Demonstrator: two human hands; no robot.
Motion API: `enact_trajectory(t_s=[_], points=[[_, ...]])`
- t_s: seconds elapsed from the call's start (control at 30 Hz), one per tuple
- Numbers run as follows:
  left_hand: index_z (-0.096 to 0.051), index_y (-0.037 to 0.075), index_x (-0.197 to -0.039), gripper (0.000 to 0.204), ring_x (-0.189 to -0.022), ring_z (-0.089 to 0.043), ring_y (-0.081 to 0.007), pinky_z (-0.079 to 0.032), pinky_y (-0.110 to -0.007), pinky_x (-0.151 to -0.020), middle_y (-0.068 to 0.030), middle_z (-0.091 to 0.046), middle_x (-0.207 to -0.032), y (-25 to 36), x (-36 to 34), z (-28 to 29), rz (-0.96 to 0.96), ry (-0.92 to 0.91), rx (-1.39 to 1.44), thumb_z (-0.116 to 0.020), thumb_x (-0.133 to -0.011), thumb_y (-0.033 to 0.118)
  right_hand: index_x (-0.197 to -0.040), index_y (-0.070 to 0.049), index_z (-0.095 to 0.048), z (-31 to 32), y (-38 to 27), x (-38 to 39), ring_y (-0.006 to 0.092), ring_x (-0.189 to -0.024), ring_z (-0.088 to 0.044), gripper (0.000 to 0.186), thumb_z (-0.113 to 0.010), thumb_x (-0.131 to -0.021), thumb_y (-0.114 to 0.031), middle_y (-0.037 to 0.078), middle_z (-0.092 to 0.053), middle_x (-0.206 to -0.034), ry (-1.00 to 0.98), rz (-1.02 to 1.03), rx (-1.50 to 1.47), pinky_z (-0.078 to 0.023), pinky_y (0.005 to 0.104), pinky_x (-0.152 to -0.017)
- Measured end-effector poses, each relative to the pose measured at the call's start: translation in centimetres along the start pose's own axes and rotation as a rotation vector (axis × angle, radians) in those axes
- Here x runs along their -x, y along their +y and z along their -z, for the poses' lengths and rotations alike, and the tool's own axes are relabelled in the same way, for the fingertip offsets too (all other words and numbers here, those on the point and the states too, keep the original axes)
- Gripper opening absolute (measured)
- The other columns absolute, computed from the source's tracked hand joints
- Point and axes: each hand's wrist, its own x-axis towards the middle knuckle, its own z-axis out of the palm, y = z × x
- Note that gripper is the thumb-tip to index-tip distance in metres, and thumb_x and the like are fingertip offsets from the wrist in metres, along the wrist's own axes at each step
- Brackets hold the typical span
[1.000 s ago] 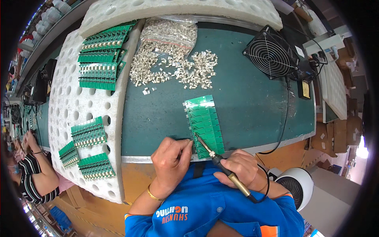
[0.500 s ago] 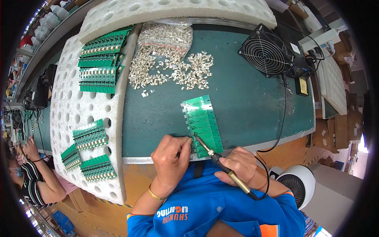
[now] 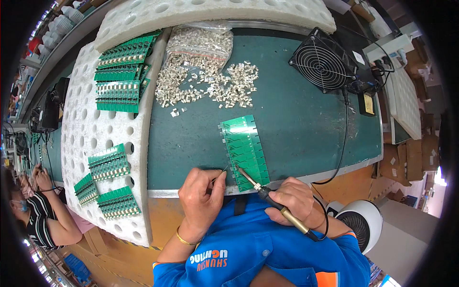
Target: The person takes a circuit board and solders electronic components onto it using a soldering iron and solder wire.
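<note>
A green circuit board panel (image 3: 245,148) lies on the table near its front edge, with a row of pins along its left side. My right hand (image 3: 294,201) is closed round a soldering iron (image 3: 289,216), whose tip meets the lower left part of the panel. Just left of the panel, my left hand (image 3: 201,196) pinches a thin solder wire (image 3: 225,168). Only a short end of the wire shows past the fingertips, close to the pins.
White connectors (image 3: 239,83) are heaped by an open plastic bag (image 3: 201,43). More board panels (image 3: 118,95) rest on white foam (image 3: 76,138) at left. A black fan (image 3: 320,64) stands back right; the iron's cable crosses the front edge. A co-worker (image 3: 52,215) sits far left.
My left hand has drawn back slightly to the left, taking the solder wire away from the pins. The iron's tip has shifted a little down the panel.
</note>
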Motion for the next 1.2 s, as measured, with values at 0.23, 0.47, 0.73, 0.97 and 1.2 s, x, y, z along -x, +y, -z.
enact_trajectory(t_s=[0.23,0.47,0.73,0.97,1.2], points=[[-0.066,0.001,-0.080,0.010,-0.054,-0.047,-0.0099,-0.037,-0.023,-0.048,-0.0042,-0.056,-0.069,0.2,0.0,0.2,0.035,-0.015,0.006,-0.075,-0.078,-0.002,-0.095,0.001,-0.062,-0.3,0.2,-0.2,0.0226,-0.055,-0.061,0.034,-0.081,-0.078,-0.021,0.010,-0.062,-0.067,0.049,-0.013,-0.002,-0.048,0.0318,-0.052],[-0.066,0.002,-0.079,0.011,-0.054,-0.047,-0.0099,-0.037,-0.024,-0.048,-0.0043,-0.056,-0.069,-0.1,0.1,0.1,0.027,-0.004,0.003,-0.075,-0.077,-0.003,-0.093,0.001,-0.063,-0.5,0.6,-0.4,0.0229,-0.055,-0.061,0.032,-0.081,-0.079,-0.021,0.012,-0.064,-0.070,0.062,-0.025,-0.029,-0.048,0.0320,-0.052],[-0.066,0.002,-0.079,0.011,-0.055,-0.047,-0.0107,-0.038,-0.024,-0.049,-0.0045,-0.056,-0.068,0.0,0.0,0.0,0.040,-0.009,0.000,-0.076,-0.076,-0.003,-0.095,0.001,-0.063,-0.3,0.7,-1.0,0.0227,-0.054,-0.061,0.033,-0.082,-0.071,-0.012,0.012,-0.064,-0.069,0.030,-0.019,-0.011,-0.046,0.0316,-0.050],[-0.065,0.003,-0.078,0.012,-0.055,-0.047,-0.0113,-0.037,-0.025,-0.049,-0.0044,-0.055,-0.068,0.0,0.0,0.0,0.049,0.004,0.006,-0.076,-0.076,-0.003,-0.094,0.001,-0.063,-0.3,0.7,-1.0,0.0225,-0.054,-0.060,0.033,-0.082,-0.069,-0.010,0.012,-0.064,-0.069,0.030,-0.029,-0.020,-0.046,0.0315,-0.050],[-0.065,0.003,-0.077,0.012,-0.055,-0.046,-0.0110,-0.036,-0.025,-0.049,-0.0037,-0.055,-0.068,-0.1,0.2,0.1,0.048,0.017,-0.001,-0.075,-0.075,-0.004,-0.100,0.000,-0.061,0.7,0.6,-0.7,0.0215,-0.055,-0.060,0.034,-0.079,-0.073,-0.009,0.009,-0.060,-0.067,0.038,-0.008,0.008,-0.047,0.0323,-0.051]])
